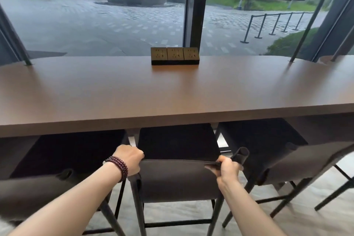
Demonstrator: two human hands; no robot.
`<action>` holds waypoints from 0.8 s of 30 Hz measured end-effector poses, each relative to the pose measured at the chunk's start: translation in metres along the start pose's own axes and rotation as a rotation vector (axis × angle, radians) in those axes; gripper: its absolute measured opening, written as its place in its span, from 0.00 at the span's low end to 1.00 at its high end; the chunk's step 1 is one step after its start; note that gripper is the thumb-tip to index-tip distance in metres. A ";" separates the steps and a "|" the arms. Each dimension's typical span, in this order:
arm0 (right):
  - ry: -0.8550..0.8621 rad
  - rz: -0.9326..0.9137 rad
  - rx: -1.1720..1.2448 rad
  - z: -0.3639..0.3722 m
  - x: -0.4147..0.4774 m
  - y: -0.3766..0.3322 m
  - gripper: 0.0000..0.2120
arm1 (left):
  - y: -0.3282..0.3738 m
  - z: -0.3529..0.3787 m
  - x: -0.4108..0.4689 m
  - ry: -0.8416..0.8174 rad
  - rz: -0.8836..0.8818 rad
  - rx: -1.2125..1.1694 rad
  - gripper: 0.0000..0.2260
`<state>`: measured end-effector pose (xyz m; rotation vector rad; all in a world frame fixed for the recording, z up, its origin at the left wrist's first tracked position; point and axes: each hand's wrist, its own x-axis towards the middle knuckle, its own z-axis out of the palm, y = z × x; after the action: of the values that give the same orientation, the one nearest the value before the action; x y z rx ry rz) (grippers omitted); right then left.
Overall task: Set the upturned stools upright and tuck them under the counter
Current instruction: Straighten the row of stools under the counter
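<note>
Three dark upholstered stools stand upright in a row at a brown counter (172, 90), their seats partly under its front edge. The middle stool (178, 180) has a low grey backrest and black legs. My left hand (129, 159) grips the left end of that backrest's top edge; a beaded bracelet is on the wrist. My right hand (228, 168) grips the right end of the same edge. The left stool (38, 191) and the right stool (291, 163) flank it, close on both sides.
A black power-socket block (175, 56) sits at the counter's far middle. A black tubular lamp frame (306, 30) rises from the counter ends and spans overhead. Behind is a large window with a dark mullion (195, 9). Pale floor (172, 210) shows below.
</note>
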<state>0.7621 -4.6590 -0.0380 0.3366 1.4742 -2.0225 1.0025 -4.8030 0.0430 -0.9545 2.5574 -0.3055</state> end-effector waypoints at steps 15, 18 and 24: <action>-0.073 0.066 -0.104 -0.038 0.007 0.009 0.30 | 0.022 0.029 -0.013 -0.030 0.000 0.038 0.16; -0.080 0.088 -0.114 -0.048 0.003 0.011 0.31 | 0.027 0.031 -0.020 -0.063 -0.017 0.000 0.15; -0.106 0.110 -0.194 -0.051 -0.031 -0.015 0.14 | 0.024 0.033 -0.024 -0.065 -0.047 -0.099 0.15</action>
<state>0.7701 -4.5986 -0.0283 0.2212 1.5364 -1.7669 1.0191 -4.7710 0.0121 -1.0443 2.5138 -0.1600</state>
